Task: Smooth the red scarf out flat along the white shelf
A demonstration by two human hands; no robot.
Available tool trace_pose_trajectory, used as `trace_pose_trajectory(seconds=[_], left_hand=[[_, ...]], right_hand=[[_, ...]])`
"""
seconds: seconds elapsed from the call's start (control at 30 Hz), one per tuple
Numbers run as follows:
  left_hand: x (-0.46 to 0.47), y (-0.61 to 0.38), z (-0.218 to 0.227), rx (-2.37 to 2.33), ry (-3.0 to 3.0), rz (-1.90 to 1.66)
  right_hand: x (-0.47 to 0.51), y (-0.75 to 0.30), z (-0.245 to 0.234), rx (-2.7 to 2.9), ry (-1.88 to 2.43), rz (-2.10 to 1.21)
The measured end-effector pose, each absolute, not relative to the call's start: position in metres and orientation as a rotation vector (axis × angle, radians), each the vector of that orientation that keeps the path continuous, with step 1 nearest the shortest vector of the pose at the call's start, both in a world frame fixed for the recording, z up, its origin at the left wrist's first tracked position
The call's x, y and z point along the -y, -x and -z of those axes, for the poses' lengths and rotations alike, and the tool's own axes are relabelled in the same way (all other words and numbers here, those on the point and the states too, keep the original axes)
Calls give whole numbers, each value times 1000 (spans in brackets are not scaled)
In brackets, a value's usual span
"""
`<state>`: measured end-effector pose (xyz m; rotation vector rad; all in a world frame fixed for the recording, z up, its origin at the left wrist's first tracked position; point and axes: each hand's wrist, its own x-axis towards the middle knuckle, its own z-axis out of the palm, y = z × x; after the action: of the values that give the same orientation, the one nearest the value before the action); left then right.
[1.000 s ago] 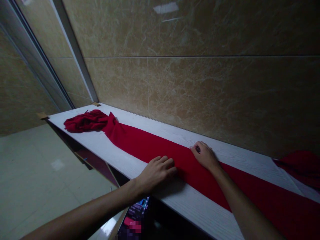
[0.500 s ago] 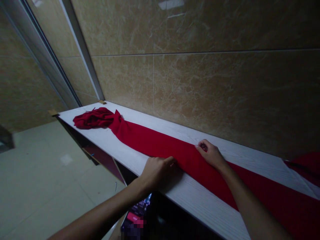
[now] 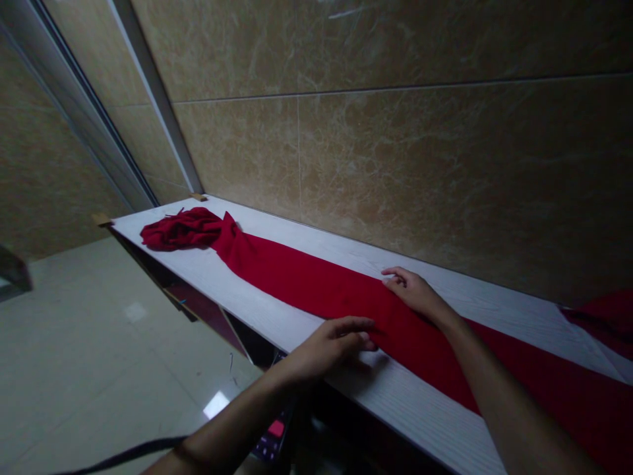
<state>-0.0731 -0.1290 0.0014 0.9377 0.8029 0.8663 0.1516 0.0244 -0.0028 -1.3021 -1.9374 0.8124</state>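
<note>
The worktop's (image 3: 410,409) far edge meets a tiled wall (image 3: 445,171); its near edge drops to the floor (image 3: 99,343). A long red cloth (image 3: 316,284) runs along it, heaped at the left end. The left hand (image 3: 329,349) and right hand (image 3: 415,292) lie open at the cloth's near and far edges, fingers (image 3: 393,277) unclenched.

Matt red cloth (image 3: 316,290), glossy wall tile (image 3: 445,178)

Beige marble-look tiles (image 3: 420,185) cover the wall behind a white woodgrain board (image 3: 395,389); a metal frame (image 3: 153,112) rises beside them above a pale tiled floor (image 3: 89,343).
</note>
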Motion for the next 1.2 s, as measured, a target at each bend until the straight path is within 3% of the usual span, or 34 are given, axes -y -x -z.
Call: trace_pose_trajectory(seconds=[0.3, 1.2], left_hand=[[123, 72, 5, -952, -1185, -898], [125, 70, -63, -1134, -2484, -1060]], right_hand=[[-36, -140, -7, 1987, 1295, -929], [-37, -120, -53, 1548, 990, -1220]])
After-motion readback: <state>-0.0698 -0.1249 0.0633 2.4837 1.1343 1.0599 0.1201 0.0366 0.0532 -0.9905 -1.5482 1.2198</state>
